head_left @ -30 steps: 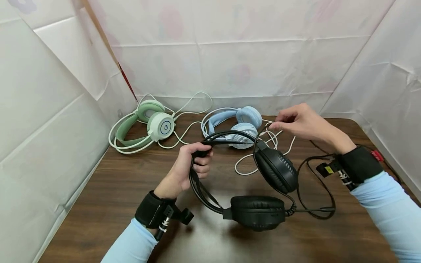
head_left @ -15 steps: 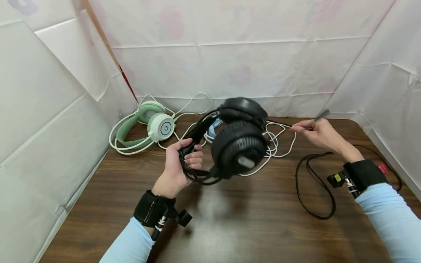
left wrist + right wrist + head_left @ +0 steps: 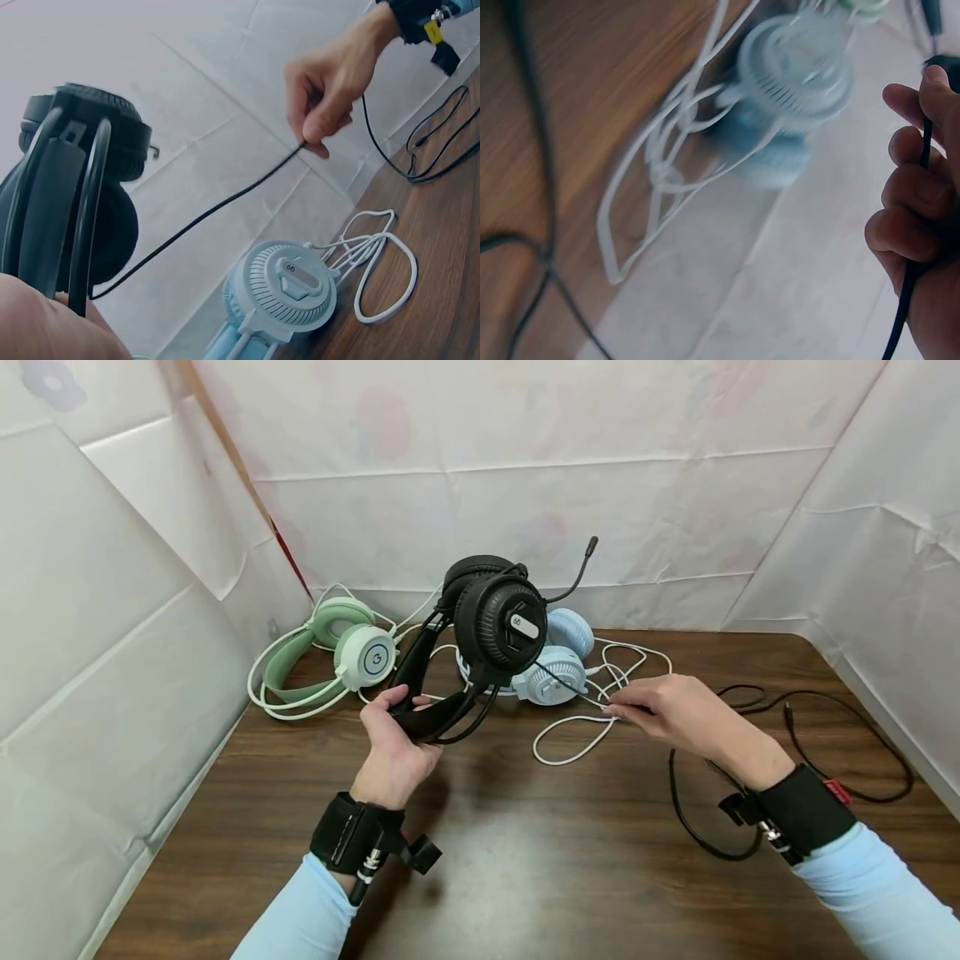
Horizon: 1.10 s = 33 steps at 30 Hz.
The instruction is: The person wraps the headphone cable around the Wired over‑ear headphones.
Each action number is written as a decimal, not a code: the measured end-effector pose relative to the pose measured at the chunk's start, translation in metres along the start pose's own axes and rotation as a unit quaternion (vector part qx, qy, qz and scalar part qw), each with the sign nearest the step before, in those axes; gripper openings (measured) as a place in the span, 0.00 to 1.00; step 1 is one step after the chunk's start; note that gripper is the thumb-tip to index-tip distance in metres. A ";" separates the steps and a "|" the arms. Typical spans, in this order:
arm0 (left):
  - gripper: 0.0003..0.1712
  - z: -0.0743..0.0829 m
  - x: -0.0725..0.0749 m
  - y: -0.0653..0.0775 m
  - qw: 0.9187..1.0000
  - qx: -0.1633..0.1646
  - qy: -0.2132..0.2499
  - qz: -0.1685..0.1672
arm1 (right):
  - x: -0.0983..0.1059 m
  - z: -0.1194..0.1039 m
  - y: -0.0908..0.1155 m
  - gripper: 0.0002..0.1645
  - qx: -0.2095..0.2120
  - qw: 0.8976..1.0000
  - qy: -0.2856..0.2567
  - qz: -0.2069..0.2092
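My left hand (image 3: 393, 752) grips the headband of a black headset (image 3: 498, 631), holding it up over the table with the ear cups toward the back wall. A thin microphone boom (image 3: 573, 583) sticks up from one cup. With thumb and fingers my right hand (image 3: 675, 714) pinches the headset's black cable (image 3: 225, 201), which runs taut from the headset in the left wrist view. Past that hand the cable hangs down and lies in loops on the right of the table. In the right wrist view the cable passes through the curled fingers (image 3: 911, 187).
Behind the black headset lies a light blue headset (image 3: 551, 675) with its white cable (image 3: 573, 762) bunched beside it. A green and white headset (image 3: 367, 656) rests at the back left of the wooden table (image 3: 525, 877). White sheeting (image 3: 637, 510) walls the back and sides.
The black headset has been turned from lying sideways to cups up and away, its boom now upright. My right hand moved right, then back left and lower along the cable.
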<state>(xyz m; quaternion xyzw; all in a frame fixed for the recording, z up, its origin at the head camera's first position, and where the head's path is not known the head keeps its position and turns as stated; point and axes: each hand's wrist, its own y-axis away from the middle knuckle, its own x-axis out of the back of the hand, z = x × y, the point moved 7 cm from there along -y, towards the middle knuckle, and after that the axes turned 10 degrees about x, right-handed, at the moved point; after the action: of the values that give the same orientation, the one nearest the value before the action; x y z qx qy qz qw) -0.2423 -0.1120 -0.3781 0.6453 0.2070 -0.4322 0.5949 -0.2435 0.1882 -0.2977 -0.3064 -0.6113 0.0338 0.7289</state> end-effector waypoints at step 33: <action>0.17 0.021 -0.013 0.025 0.943 -0.235 -0.235 -0.033 | 0.061 -0.095 -0.059 0.17 0.162 0.977 0.072 0.115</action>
<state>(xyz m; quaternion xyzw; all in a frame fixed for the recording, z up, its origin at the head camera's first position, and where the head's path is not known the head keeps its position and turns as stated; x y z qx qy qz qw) -0.2371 -0.1341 -0.3511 0.3600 0.1783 -0.5302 0.7467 -0.1607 0.1272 -0.2222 -0.2540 -0.5045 0.1937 0.8022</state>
